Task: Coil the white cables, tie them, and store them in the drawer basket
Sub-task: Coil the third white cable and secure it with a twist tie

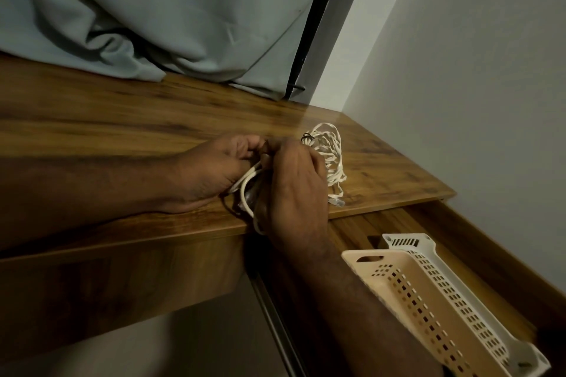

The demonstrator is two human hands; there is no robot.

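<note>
Both hands meet at the front edge of a wooden desk, working one white cable. The left hand curls its fingers round the loops; the right hand, at its 3 o'clock, pinches the same bundle from above. A second coil, bound with a dark tie, lies on the desk at 1 o'clock from the hands. At 5 o'clock, two perforated baskets sit in the open drawer. Grey cloth hangs at 12 o'clock.
</note>
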